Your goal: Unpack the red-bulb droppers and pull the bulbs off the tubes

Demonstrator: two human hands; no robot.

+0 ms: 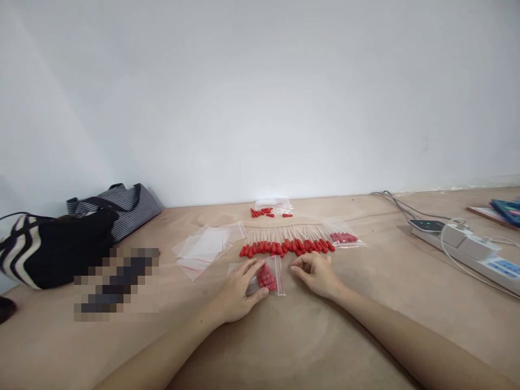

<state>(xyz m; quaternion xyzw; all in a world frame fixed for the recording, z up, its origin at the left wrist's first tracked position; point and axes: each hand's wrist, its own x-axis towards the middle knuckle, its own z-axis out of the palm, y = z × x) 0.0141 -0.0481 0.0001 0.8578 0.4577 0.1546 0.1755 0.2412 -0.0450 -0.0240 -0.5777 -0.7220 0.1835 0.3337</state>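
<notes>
My left hand (pixel 244 290) lies on a small clear zip bag (pixel 280 276), thumb and fingers pressed round its left part. Red bulb-shaped pieces (pixel 267 277) show inside this bag. Just right of the bag's red-striped zip edge is my right hand (pixel 314 273), its fingers curled in and fingertips close together; whatever they may hold is hidden. Beyond both hands, a row of thin pale sticks with red bulb ends (pixel 284 246) lies on the table, the red ends toward me. At the row's right end rests another clear bag (pixel 345 238) with red pieces in it.
Flat clear zip bags (pixel 209 244) are spread to the left. Near the wall lie loose red pieces (pixel 262 212) beside a clear bag (pixel 276 205). A power strip (pixel 467 252) with cables stands right; a striped bag (pixel 136 211) and black bag (pixel 73 249) sit left.
</notes>
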